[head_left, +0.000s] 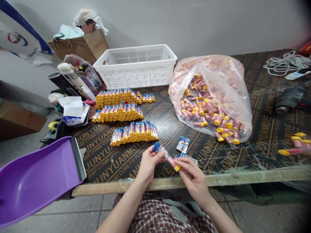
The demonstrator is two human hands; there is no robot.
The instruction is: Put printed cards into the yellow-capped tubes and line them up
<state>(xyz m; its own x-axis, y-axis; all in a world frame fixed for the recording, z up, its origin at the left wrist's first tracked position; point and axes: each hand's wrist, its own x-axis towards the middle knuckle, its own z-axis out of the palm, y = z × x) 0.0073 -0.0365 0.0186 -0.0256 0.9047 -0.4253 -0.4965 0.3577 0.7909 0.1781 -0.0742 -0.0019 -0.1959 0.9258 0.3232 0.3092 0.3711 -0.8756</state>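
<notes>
Near the table's front edge, a clear tube (171, 161) with pink contents and a yellow cap is held between both hands, a blue printed sleeve around its upper left end. My left hand (148, 162) pinches the blue end; my right hand (194, 178) has its fingers on the yellow-capped end. Small blue-and-white labels (183, 144) lie just beyond my right hand. Farther up, a large translucent bag (233, 84) lies open with many yellow-capped tubes (206, 111). Labelled tubes (136, 130) are stacked in rows left of the bag.
A white basket (138, 76) stands at the back against the wall. At the left are a purple dustpan (41, 178), bottles (73, 77) and a tissue pack (74, 113). On the right are a heat gun (289, 99), white cord (284, 63) and loose tubes (298, 145).
</notes>
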